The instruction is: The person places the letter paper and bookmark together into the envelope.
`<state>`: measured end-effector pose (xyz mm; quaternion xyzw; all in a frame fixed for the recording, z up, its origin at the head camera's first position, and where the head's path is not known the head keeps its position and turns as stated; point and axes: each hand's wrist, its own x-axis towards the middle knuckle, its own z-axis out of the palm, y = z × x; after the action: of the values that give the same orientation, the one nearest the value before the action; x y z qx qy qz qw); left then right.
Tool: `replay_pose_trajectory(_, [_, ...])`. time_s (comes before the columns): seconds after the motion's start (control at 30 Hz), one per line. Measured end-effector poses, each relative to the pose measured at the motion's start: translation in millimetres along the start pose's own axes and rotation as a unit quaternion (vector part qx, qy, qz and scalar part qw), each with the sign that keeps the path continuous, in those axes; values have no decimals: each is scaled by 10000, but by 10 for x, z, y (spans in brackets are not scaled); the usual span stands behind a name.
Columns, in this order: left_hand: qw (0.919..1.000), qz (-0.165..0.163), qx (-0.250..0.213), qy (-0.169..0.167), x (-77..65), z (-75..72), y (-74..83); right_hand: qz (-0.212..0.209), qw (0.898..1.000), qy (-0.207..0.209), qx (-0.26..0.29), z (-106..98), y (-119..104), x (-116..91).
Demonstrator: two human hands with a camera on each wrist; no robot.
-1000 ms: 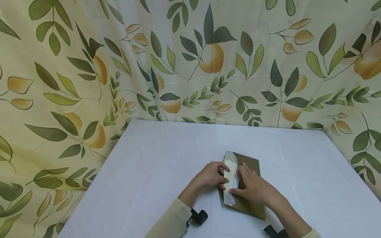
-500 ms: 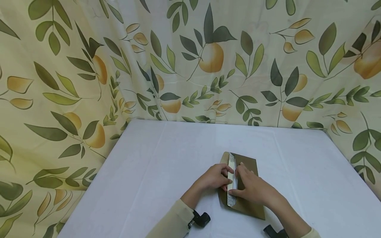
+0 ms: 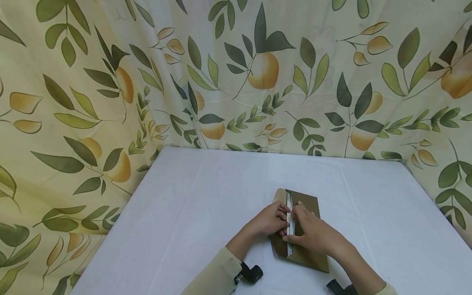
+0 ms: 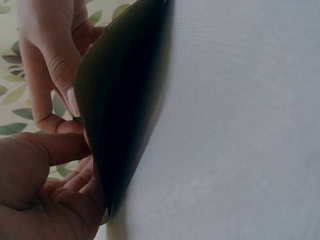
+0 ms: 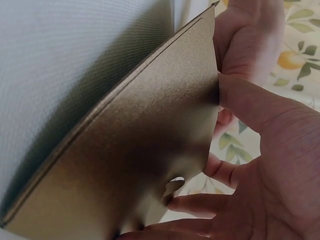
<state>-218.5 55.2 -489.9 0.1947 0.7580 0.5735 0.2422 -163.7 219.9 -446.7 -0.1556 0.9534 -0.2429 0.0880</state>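
Note:
A brown envelope [image 3: 313, 258] lies on the white table with its flap [image 3: 281, 196] spread to the left. At its mouth shows a narrow strip of a pale card [image 3: 289, 248] with silvery patterned ends; most of the card is hidden inside. My left hand [image 3: 271, 221] holds the card's left edge with bent fingers. My right hand [image 3: 313, 231] grips the envelope at its mouth, thumb and fingertips along the edge. In the right wrist view the envelope's underside [image 5: 135, 115] is tilted up, with a small cutout near the fingers. The left wrist view shows its dark side [image 4: 115, 95].
A white cloth covers the table [image 3: 206, 184]. Behind and to the left hangs a curtain [image 3: 236, 82] printed with leaves and fruit. Black camera mounts sit at the left wrist [image 3: 251, 273] and the right wrist [image 3: 341, 288].
The card has slid rightward into the envelope, from a wide cream panel to a thin strip. My left hand has followed it to the right; my right hand has barely moved.

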Motion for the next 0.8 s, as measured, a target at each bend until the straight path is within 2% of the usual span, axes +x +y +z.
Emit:
replay_pose_trajectory(0.37, [9998, -39, 70, 168, 17, 7, -27, 54, 9999, -29, 85, -18, -28, -10])
replay_pose_trajectory(0.5, [9994, 81, 226, 253, 31, -13, -41, 81, 10000, 3, 43, -16, -32, -14])
replay_pose_trajectory(0.8, [9950, 195, 721, 655, 52, -227, -4, 298, 9994, -74, -156, 13, -35, 6])
